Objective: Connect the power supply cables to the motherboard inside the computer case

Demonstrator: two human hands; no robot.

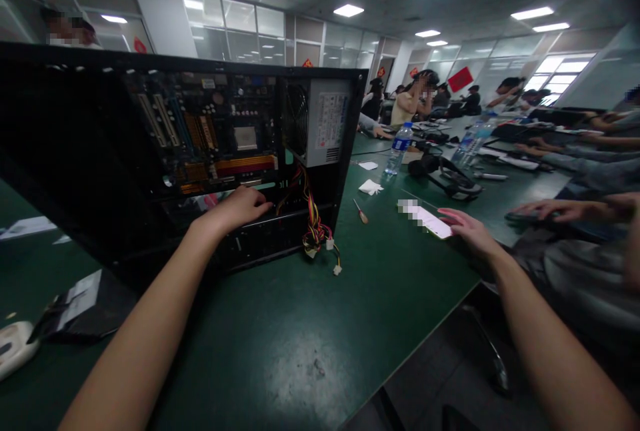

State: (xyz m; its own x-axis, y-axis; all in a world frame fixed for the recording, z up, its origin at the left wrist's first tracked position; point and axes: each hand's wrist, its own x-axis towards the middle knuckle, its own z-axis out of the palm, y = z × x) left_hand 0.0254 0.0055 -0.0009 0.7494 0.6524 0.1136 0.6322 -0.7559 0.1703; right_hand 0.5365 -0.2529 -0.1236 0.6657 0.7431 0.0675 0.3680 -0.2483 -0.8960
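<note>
An opened black computer case (320, 207) stands on the green table, with its motherboard (230, 107) and boxed power supply (327, 121) exposed. My left hand (237, 207) reaches inside, its fingers bent over a metal rail below the board; part of the fingers is hidden. Bundled coloured power cables (313, 217) with white plugs hang out at the case's lower right corner. Over to the right, my right hand (470, 231) touches the near end of a lit phone (435, 223) lying flat, its fingers stretched out.
A screwdriver (361, 212) and crumpled tissue (371, 187) lie between case and phone. Beyond are a water bottle (399, 149) and black headphones (445, 176). A co-worker's hand (543, 209) is close on the right. A black box (83, 304) sits at left.
</note>
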